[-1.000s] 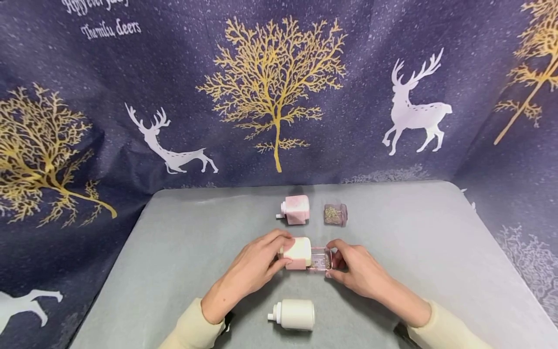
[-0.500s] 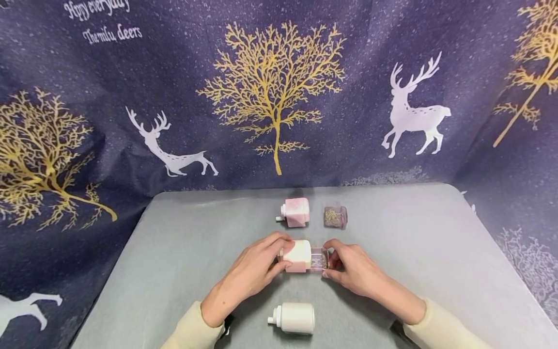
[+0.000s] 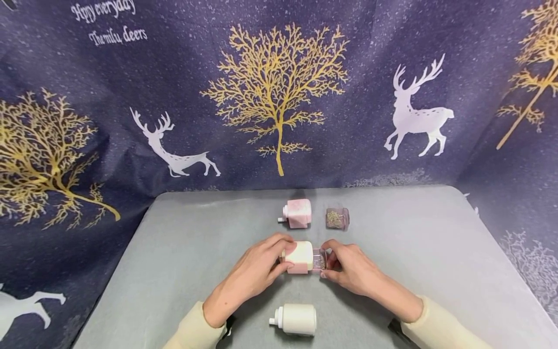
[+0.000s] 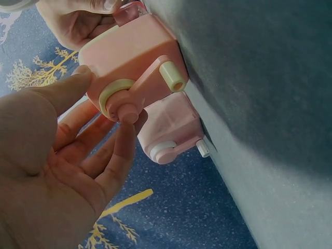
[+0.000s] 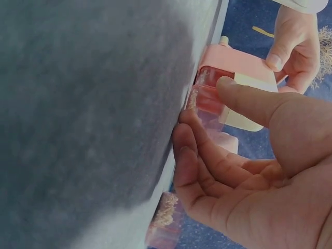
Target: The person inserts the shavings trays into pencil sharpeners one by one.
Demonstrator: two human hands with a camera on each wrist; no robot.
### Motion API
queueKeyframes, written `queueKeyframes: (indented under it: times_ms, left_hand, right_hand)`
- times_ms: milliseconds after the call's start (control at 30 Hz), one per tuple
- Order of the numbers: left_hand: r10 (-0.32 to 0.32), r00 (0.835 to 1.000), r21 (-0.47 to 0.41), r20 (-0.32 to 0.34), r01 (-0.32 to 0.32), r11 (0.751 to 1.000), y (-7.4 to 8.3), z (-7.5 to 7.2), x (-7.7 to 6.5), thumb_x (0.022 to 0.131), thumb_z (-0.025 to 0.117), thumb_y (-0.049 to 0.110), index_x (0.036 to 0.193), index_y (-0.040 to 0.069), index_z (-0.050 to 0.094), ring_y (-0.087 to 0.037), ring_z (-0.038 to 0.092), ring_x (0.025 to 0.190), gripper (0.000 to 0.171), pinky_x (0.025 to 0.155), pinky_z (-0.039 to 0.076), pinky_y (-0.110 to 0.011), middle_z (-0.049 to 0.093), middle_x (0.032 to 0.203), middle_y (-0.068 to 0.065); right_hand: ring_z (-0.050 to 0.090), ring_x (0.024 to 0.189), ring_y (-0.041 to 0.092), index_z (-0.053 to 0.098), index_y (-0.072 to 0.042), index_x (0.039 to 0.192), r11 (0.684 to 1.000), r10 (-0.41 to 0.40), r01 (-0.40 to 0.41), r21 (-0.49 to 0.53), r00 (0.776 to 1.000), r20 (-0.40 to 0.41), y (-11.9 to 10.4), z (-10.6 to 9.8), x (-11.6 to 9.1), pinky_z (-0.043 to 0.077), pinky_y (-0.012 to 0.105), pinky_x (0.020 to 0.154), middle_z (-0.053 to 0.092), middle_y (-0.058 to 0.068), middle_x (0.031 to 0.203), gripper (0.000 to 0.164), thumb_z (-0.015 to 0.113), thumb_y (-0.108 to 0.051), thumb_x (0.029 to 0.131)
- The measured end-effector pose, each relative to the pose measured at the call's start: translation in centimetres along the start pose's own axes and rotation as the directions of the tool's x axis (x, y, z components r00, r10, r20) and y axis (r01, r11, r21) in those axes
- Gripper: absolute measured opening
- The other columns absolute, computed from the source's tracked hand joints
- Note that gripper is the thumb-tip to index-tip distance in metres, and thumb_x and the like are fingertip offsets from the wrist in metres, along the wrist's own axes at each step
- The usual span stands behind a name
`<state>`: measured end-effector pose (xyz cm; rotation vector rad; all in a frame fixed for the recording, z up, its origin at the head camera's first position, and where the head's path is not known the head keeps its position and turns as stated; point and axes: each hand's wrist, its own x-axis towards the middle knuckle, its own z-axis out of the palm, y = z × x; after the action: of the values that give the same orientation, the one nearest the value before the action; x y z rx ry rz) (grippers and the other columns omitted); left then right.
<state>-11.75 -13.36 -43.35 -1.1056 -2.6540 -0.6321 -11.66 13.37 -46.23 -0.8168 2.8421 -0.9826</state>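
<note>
The left hand (image 3: 257,264) grips a pink and cream sharpener (image 3: 301,257) at its left end, while the right hand (image 3: 354,269) pinches a clear drawer (image 3: 319,261) jutting from its right side. Farther off on the grey table (image 3: 174,271), a pink sharpener (image 3: 299,213) lies left of a see-through box (image 3: 346,218) holding shavings (image 3: 334,218). A white sharpener (image 3: 299,319) lies nearest. Beyond the far edge hangs a dark blue cloth (image 3: 348,160) with gold trees (image 3: 280,123) and white deer (image 3: 416,119).
</note>
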Motion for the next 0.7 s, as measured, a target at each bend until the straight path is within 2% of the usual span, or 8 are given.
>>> queueKeyframes:
  times_ms: [400,700]
  left_hand:
    - [-0.011,1.0,-0.018,0.012,0.011,1.0,0.0,0.01,-0.03,0.092,0.068,0.031,0.121,0.015,0.062,-0.005,0.053,0.109,0.033,0.089,0.05,-0.029,0.052,0.13,0.01]
    - [-0.004,1.0,-0.029,0.01,0.004,1.0,-0.11,0.0,0.03,0.092,0.067,0.03,0.121,0.015,0.062,-0.005,0.054,0.109,0.034,0.091,0.049,-0.029,0.053,0.13,0.009]
  right_hand:
    - [0.059,0.069,0.0,0.059,-0.006,0.116,1.0,-0.024,0.023,0.014,1.0,0.003,-0.16,0.24,0.36,0.054,0.028,0.066,0.065,-0.012,0.076,0.05,0.083,-0.02,0.074]
    - [0.058,0.069,-0.002,0.059,-0.006,0.119,1.0,0.0,0.0,0.018,1.0,0.029,-0.41,0.45,0.81,0.055,0.026,0.067,0.065,-0.013,0.078,0.053,0.083,-0.023,0.074]
